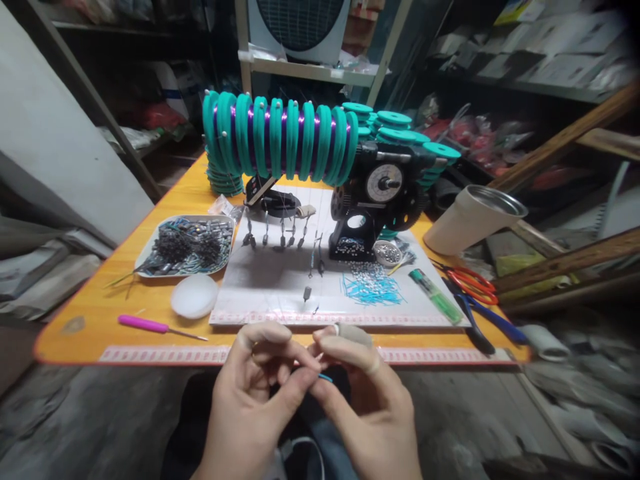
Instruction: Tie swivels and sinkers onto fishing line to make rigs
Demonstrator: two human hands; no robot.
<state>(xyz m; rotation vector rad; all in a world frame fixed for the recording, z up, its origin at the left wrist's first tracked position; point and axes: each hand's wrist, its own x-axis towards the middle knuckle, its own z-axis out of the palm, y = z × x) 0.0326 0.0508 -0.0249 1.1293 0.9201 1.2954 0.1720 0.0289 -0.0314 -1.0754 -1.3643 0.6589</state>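
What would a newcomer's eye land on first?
Probably the row of teal spools, with shiny purple between them, raised above the table. Then the left hand and right hand, close together at its near edge, a thin blue piece at their fingertips.

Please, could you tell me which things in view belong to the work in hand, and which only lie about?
Probably in use:
- blue piece at the left hand's and right hand's fingertips
- similar blue pieces on the white board

Apparently just lying about:
- pink-handled tool
- orange-handled tool
- white container
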